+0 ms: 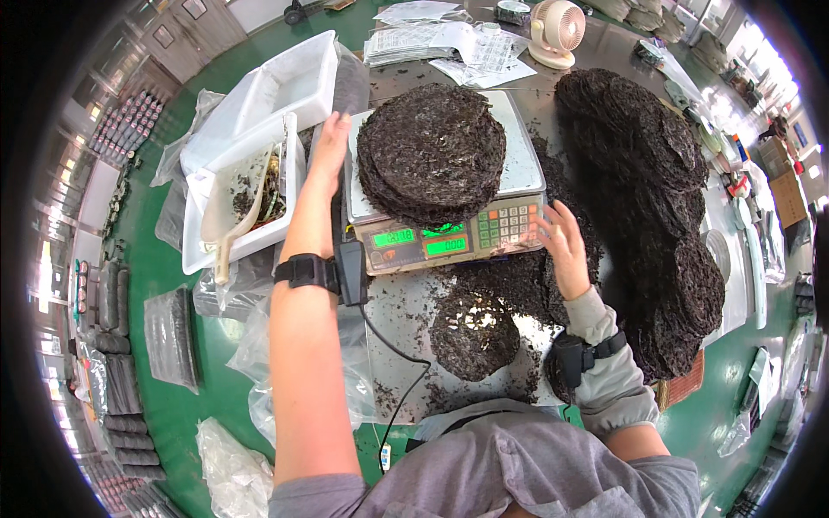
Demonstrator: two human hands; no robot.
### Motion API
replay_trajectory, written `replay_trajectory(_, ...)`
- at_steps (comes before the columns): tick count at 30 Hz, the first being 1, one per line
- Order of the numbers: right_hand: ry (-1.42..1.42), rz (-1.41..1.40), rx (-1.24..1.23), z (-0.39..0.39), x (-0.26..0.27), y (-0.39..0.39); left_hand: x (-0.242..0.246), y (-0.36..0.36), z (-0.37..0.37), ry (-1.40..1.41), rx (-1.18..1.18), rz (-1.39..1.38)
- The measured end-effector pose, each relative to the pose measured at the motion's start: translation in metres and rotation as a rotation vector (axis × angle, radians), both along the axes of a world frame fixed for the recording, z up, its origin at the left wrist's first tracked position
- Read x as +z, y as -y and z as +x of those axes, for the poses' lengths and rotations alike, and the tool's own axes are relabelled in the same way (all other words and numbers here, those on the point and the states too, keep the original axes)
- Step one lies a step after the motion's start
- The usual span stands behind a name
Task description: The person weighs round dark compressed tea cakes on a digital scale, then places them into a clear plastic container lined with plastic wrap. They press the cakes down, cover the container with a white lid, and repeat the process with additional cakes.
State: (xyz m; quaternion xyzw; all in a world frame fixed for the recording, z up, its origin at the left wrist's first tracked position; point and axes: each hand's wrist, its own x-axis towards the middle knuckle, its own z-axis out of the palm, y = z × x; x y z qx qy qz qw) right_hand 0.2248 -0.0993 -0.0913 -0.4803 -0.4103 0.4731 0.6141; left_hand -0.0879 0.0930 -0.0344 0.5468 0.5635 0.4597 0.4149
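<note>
A stack of round, dark dried-seaweed sheets, apparently laver, rests on the pale platform of an electronic scale. The scale's front panel has lit green displays and a keypad. My left hand is at the platform's left edge, seen edge-on with fingers extended and nothing visible in it. By the keypad's right end, my right hand has its fingers spread and holds nothing. A single seaweed round lies on the metal table in front of the scale, among loose flakes.
Tall piles of seaweed rounds line the right side. White plastic bins stand left, one holding a scoop and scraps. Papers and a small fan are behind. Clear plastic bags lie on the green floor.
</note>
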Motion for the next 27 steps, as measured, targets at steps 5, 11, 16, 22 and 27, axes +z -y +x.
replay_trajectory(5, 0.054, 0.162, -0.006, -0.031, 0.003, -0.016, -0.020, 0.015, 0.038, -0.135, -0.126, -0.018)
replay_trajectory(11, 1.164, 0.578, -0.038, -0.033, 0.052, -0.020, 0.004, 0.047, 0.061, -0.490, -0.037, 0.648)
replay_trajectory(16, 1.314, 0.746, 0.131, -0.047, 0.049, -0.050, 0.015, 0.053, 0.090, -0.799, -0.464, 0.725)
replay_trajectory(22, 1.256, 0.797, 0.134, -0.056, 0.048, -0.067, -0.014, 0.055, 0.091, -0.882, -0.469, 0.710)
replay_trajectory(27, 0.866, 0.559, 0.014, -0.062, 0.029, -0.083, -0.014, 0.057, 0.093, -0.919, -0.483, 0.716)
